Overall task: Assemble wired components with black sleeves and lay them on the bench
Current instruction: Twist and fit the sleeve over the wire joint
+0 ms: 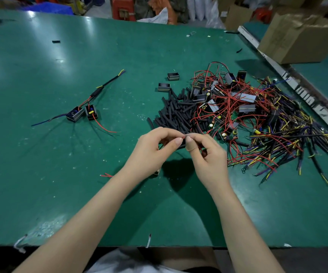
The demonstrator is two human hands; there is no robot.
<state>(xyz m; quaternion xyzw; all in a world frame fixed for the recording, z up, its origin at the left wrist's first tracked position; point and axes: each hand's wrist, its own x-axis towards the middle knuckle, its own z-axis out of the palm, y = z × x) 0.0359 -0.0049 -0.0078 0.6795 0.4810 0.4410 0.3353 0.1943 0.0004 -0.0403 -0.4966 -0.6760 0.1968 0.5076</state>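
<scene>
The green bench (80, 174) spreads matte and scuffed under me, flecked with pale scraps. At two o'clock from my hands lies the biggest heap, a tangle of wired components (257, 123): thin red, yellow and dark leads, small boxy modules, glossy and springy-looking. Just beside it, at one o'clock, sits the pile of black sleeves (178, 113), short dull tubes lying every which way. At ten o'clock, well apart, rests a finished assembly (84, 111), two little boxes with a sleeved lead running up toward one o'clock. My left hand (155, 150) and right hand (206, 154) meet at the centre, fingers curled, thumb and forefinger tips almost touching across a small dark piece, which I take to be a sleeve (184, 133); its long axis seems to run from nine to three, between both pinches. A red wire (200, 148) shows under my right palm. The right hand is nearer the supply piles; the left is nearer the laying spot.
</scene>
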